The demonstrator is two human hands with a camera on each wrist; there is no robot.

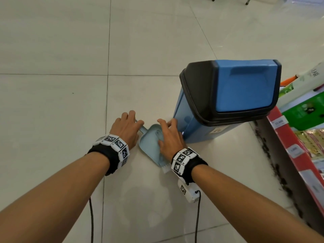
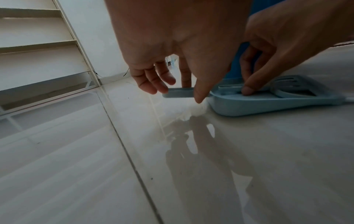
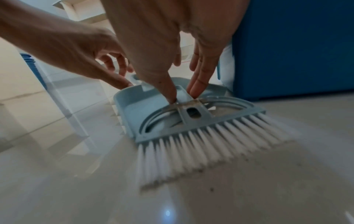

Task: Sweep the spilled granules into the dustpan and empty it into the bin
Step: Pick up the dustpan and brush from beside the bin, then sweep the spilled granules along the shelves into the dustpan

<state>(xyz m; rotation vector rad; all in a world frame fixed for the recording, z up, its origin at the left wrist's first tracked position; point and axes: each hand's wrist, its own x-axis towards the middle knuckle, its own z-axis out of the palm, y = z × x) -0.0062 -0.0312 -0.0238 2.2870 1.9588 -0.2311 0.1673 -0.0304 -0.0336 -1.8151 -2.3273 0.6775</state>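
The pale blue plastic dustpan (image 1: 149, 146) lay flat on the tiled floor (image 1: 52, 102), just left of the blue swing-lid bin (image 1: 228, 100); its handle was pinched by the left hand (image 1: 125, 131), the nested white-bristled brush (image 3: 191, 121) by the right hand (image 1: 171, 137); open floor lay leftward

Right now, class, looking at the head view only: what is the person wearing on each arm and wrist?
Both forearms are bare, with no sleeves. Each wrist carries a black fabric band ringed by white square tiles printed with black-and-white coded markers. Under the right wrist hangs a white box with a marker. A thin black cable trails from it; another hangs below the left forearm.
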